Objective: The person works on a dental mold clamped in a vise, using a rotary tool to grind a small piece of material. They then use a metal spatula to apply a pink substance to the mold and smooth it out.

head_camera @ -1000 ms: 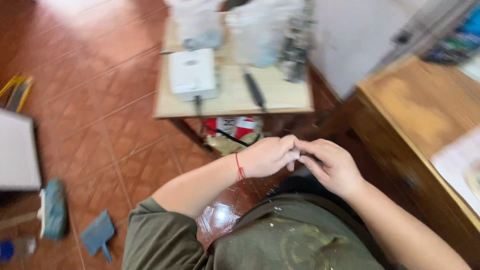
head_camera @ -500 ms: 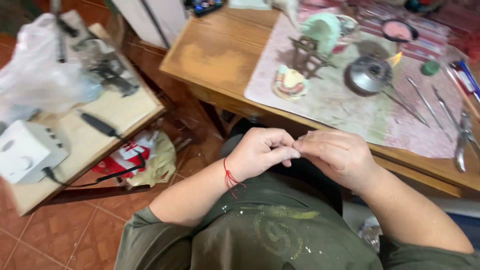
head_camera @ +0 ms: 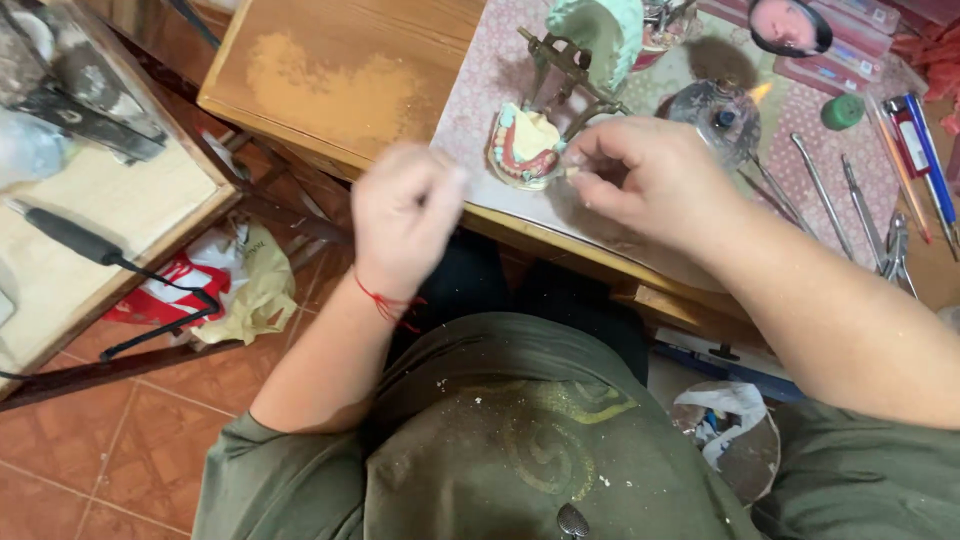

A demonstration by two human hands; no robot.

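I am seeing one denture model [head_camera: 525, 148] sitting on the patterned mat [head_camera: 480, 110], near the front edge of the bench [head_camera: 330, 70]. My right hand [head_camera: 650, 180] is hovering just beside it, fingers pinched together; what they grip is too small to tell. My left hand [head_camera: 405, 215] is blurring, loosely curled, over the gap off the bench edge. Several metal tools [head_camera: 860, 210] are crowding the right side.

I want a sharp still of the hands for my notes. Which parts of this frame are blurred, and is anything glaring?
Head view: the left hand is motion-smeared, its fingers indistinct; the right hand is softer than the denture model beside it, which reads fairly sharp; a small flame glows by the burner; no strong glare elsewhere.
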